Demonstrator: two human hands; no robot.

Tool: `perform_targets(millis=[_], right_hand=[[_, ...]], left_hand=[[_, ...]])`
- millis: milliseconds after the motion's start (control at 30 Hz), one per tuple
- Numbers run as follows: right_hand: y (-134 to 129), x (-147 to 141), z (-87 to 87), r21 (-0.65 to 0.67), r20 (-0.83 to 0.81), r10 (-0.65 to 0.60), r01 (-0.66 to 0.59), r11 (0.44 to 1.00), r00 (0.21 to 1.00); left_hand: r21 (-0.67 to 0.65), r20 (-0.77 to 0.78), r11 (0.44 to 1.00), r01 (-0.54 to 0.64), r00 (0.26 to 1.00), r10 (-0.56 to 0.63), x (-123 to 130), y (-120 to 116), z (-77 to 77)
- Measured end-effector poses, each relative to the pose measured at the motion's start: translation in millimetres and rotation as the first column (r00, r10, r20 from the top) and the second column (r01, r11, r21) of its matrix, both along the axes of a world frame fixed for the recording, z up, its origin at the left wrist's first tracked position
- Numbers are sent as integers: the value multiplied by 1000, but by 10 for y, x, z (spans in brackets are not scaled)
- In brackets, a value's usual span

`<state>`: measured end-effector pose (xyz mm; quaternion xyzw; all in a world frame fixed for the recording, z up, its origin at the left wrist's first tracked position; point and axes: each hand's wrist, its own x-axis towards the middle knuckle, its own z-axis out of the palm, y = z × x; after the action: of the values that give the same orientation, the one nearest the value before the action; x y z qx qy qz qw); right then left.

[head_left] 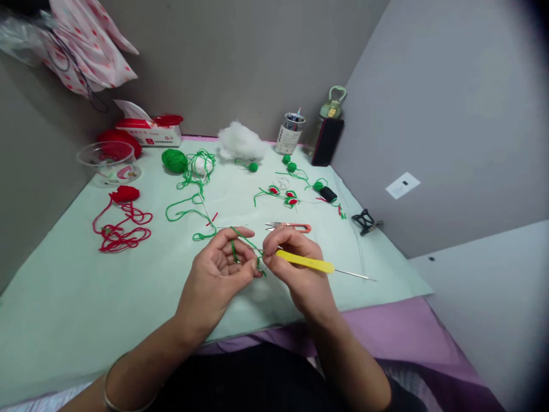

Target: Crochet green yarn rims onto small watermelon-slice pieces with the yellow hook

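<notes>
My left hand (225,266) pinches a small bit of green yarn (234,250) between thumb and fingertip, with the strand running over its raised index finger. In my right hand (298,266) is a crochet hook (306,261) with a yellow handle, its metal tip pointing left at the yarn by the left fingertips. A second thin metal end sticks out to the right. The stitches in the pinch are mostly hidden by the fingers. Just beyond the hands lies a pair of orange-handled thread snips (295,227). Loose green yarn (184,214) trails over the table behind the left hand.
Red yarn (126,229) lies at left near a clear plastic tub (107,166). Behind are a green ball (174,161), a tissue box (158,135), white stuffing (240,142), a pen jar (290,134), a bottle (332,109) and a phone (328,142). Small red-green crochet pieces (290,198) lie right of centre.
</notes>
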<state>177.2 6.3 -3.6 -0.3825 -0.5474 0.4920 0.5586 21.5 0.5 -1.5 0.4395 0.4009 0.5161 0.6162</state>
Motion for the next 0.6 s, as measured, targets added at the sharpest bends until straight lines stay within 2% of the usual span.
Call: perform_targets(millis=[133,300,367,433,600], right_hand=[[-84,-138,-126,-99,-242,-111,89,991,964],[-170,-227,-136,-174,-415,-204,143,974,887],[-166,-196,-121,-207,-416,-172,91,974,893],[-134,-133,-113,-226,-371,-89,3,974,924],[-10,21,-85,-197,-141,91,-118,973,986]], left_hand=[[4,74,1000,-8,997,8,31,-20,-45],[-6,110,1000,22,994,-22,22,-35,-91],[-11,95,998,64,993,-63,-4,-21,-69],[-10,54,993,119,992,-118,-37,0,-25],[-44,-71,987,154,985,-157,-91,31,61]])
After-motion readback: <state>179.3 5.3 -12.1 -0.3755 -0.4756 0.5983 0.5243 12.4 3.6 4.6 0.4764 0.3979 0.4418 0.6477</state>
